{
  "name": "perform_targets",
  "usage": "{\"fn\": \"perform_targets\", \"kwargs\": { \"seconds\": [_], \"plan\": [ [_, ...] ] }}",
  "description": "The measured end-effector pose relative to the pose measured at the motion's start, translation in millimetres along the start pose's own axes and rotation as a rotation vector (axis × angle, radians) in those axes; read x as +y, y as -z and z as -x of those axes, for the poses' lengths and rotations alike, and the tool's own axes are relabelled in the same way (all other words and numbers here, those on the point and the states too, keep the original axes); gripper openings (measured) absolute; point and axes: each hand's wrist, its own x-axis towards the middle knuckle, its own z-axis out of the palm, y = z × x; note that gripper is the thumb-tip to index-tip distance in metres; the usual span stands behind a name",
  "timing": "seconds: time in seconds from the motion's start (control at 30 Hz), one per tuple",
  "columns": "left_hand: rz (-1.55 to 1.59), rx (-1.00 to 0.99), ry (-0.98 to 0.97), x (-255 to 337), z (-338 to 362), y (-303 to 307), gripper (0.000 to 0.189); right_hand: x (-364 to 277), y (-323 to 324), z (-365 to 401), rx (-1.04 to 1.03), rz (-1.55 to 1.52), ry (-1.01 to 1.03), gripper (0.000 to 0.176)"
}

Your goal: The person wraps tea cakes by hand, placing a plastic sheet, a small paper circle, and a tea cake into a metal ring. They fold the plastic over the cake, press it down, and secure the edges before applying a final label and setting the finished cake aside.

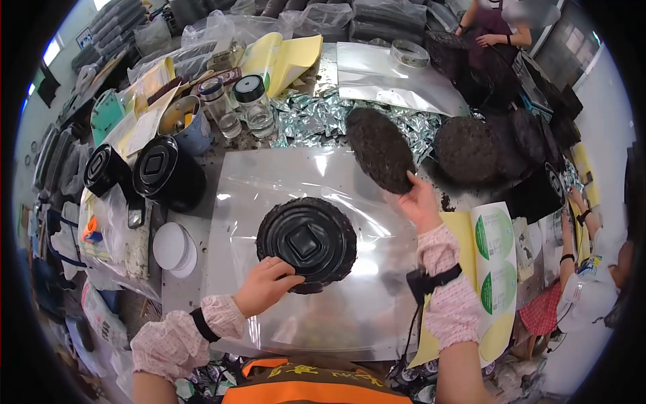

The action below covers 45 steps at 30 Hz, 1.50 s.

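Observation:
My right hand point(418, 202) pinches the lower edge of a dark, rough round cake point(381, 149), raised and tilted over the back right of the metal sheet point(235, 182). My left hand point(268, 286) grips the near edge of a black round lid-like plate point(307, 244) with a raised square in its middle. Dark crumbly material shows around that plate's rim, and both lie on clear film over the sheet. Whatever the left fingertips press underneath is hidden.
More dark round cakes point(464, 149) stand at the right. Black canisters point(168, 172), a bucket point(185, 124) and glass jars point(254, 104) sit at the left. Shiny foil packets point(309, 114) lie behind. Yellow-backed label sheets point(494, 269) lie at right; other people point(494, 34) work nearby.

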Motion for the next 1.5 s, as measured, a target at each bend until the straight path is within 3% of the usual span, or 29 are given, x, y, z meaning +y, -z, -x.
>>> {"fn": "perform_targets", "kwargs": {
  "seconds": [0.1, 0.17, 0.23, 0.27, 0.37, 0.4, 0.53, 0.67, 0.7, 0.8, 0.9, 0.93, 1.03, 1.13, 1.17, 1.2, 1.3, 1.37, 1.4, 1.5],
  "plan": [
    [0.079, -0.114, 0.029, -3, -4, -7, 0.035, 16, 2, 13, -0.139, -0.017, -0.082, 0.037],
    [0.03, -0.223, -0.025, -4, -34, 9, 0.046, 26, 11, 9, -0.429, -0.178, -0.29, 0.041],
    [-0.115, -0.194, -0.09, -11, -70, 4, 0.057, 44, 4, 4, -0.693, -0.338, -0.46, 0.041],
    [-0.186, -0.178, -0.124, -16, -80, -3, 0.062, 51, -28, 27, -0.132, -0.153, -0.258, 0.03],
    [-0.241, -0.302, -0.058, -39, -62, -38, 0.069, 67, -23, 34, -0.289, -0.131, -0.304, 0.029],
    [-0.21, -0.259, -0.052, -43, -56, -51, 0.072, 70, 2, 21, -0.534, -0.137, -0.361, 0.041],
    [-0.15, -0.363, 0.01, -51, -54, -71, 0.074, 70, -17, 47, -0.26, 0.079, -0.344, 0.038],
    [-0.054, -0.314, 0.022, -56, -47, -78, 0.067, 76, -26, 66, -0.344, 0.327, -0.305, 0.038],
    [0.051, -0.284, 0.015, -70, -43, -88, 0.063, 85, -19, 62, -0.35, 0.392, -0.278, 0.04],
    [0.66, 0.126, 0.204, -71, -37, -44, 0.043, 103, -19, 74, -0.201, 0.765, -0.007, 0.04],
    [0.848, 0.289, 0.647, -62, -22, -15, 0.039, 127, -12, 77, -0.161, 1.42, 0.492, 0.044],
    [0.908, 0.356, 0.801, -60, -18, -14, 0.038, 140, -13, 80, -0.143, 1.496, 0.587, 0.044],
    [0.382, 0.445, 0.525, -60, -7, -38, 0.044, 156, -23, 90, -0.246, 1.858, 0.898, 0.069],
    [0.344, 0.467, 0.527, -59, -11, -38, 0.05, 160, -56, 106, -0.731, 2.147, 0.884, 0.087],
    [0.313, 0.457, 0.535, -55, -13, -37, 0.052, 174, -52, 103, -0.822, 2.254, 0.791, 0.091],
    [0.242, 0.385, 0.572, -53, -18, -37, 0.053, 184, -46, 99, -0.818, 2.311, 0.767, 0.091],
    [-0.401, 0.035, 0.289, -41, -36, -30, 0.059, 193, -36, 90, -0.849, 2.434, 0.676, 0.089],
    [-0.364, -0.024, 0.028, -52, -46, -41, 0.063, 193, -33, 88, -0.877, 2.536, 0.568, 0.087],
    [-0.341, -0.053, -0.106, -58, -50, -48, 0.065, 196, -31, 87, -0.835, 2.506, 0.7, 0.085],
    [-0.171, -0.164, -0.053, -72, -53, -61, 0.072, 196, -33, 81, -0.908, 2.527, 0.342, 0.085]
  ]
}}
